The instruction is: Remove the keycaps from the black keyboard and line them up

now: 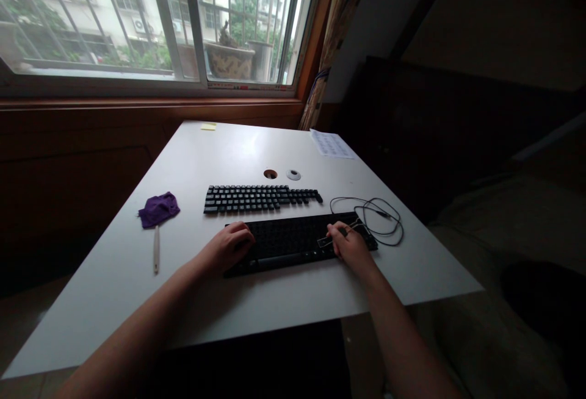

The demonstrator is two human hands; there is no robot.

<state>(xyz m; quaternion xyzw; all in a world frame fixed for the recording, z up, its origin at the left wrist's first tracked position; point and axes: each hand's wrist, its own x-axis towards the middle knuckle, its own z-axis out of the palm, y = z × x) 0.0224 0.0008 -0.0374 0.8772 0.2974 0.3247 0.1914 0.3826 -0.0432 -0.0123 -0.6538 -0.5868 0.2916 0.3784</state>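
A black keyboard [286,239] lies on the white table [274,301] in front of me, its key area looking dark and without raised caps. My left hand [231,243] rests at its left end with the fingers curled over the edge. Above the keyboard's right part, my right hand [345,243] is closed around a wire keycap puller [324,242], whose thin metal loops stick out on both sides of the fist. Just behind the keyboard, black keycaps [247,199] are laid out in rows. Whether the puller touches a key cannot be made out.
The keyboard's cable [394,216] lies coiled at the right. To the left is a purple cloth [159,208] on a light-coloured handle [156,252]. Farther back are a round table hole [270,174], its cover [293,175], printed paper [333,144] and yellow sticky notes [208,126].
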